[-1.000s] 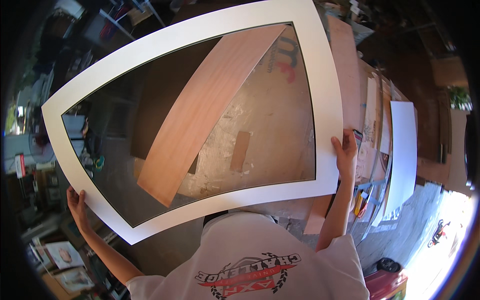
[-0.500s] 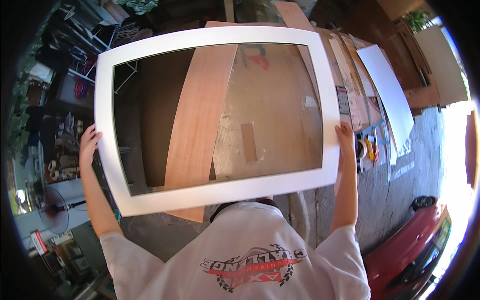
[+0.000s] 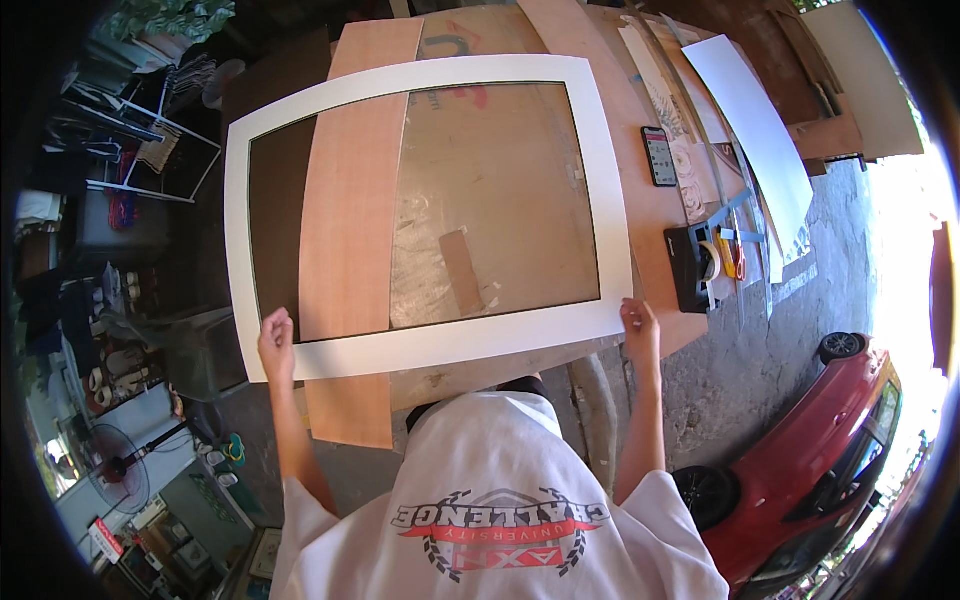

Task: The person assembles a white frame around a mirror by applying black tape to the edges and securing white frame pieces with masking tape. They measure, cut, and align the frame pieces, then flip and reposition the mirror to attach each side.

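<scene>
A large white rectangular frame with a wide border and a thin dark inner edge lies over the worktable, tilted slightly. My left hand overlaps its lower left part, fingers curled together at the inner edge of the border. At the lower right corner my right hand has its fingers bent against the outer edge. Through the opening shows a long light-brown wood panel, which runs under the frame and sticks out toward me. Beside it is clear plastic-covered cardboard with a small brown strip.
Right of the frame are a phone, a black tape dispenser, orange-handled scissors and a white sheet. A red car stands at the lower right. A fan and a white metal rack are at the left.
The frame has come down onto the table and looks smaller. Both hands have slid from the middle of its sides to its lower corners. The phone and tape dispenser show more fully.
</scene>
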The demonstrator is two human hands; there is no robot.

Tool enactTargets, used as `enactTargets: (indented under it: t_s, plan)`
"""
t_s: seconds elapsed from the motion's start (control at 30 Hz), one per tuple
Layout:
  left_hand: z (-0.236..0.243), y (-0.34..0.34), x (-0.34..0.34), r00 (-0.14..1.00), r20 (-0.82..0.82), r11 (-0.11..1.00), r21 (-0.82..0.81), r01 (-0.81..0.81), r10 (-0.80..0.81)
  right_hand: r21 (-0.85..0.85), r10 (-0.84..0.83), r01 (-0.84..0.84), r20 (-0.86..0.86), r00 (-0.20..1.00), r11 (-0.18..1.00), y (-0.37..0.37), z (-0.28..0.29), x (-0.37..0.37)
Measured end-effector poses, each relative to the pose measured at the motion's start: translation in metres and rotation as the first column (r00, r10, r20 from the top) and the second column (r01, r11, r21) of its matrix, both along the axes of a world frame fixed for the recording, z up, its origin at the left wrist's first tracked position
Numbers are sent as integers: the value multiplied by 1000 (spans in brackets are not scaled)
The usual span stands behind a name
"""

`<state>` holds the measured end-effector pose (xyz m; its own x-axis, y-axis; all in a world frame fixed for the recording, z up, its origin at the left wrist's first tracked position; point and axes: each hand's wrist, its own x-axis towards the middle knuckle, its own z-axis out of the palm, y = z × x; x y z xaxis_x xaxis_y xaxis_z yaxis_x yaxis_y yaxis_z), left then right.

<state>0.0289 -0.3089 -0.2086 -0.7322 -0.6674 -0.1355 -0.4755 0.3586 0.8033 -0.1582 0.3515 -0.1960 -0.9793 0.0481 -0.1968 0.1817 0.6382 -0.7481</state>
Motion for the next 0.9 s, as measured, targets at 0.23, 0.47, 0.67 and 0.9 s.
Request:
enactTargets:
  t_s: [0.23,0.47,0.67,0.9]
  plan:
    - [5,156,-39,997,21,996,60,-69,68,-24,85,-84,29,996,996,-43,15,-72]
    - [31,298,-70,975,221,1000,27,-2,-4,-30,255,-257,-41,966,966,-61,-4,-172]
    - [29,367,-79,950,311,994,106,-21,-13,75,267,-261,-97,959,963,-55,-19,-211]
    - [48,377,-107,932,348,983,107,-147,101,110,313,-299,-139,940,948,-53,-28,-223]
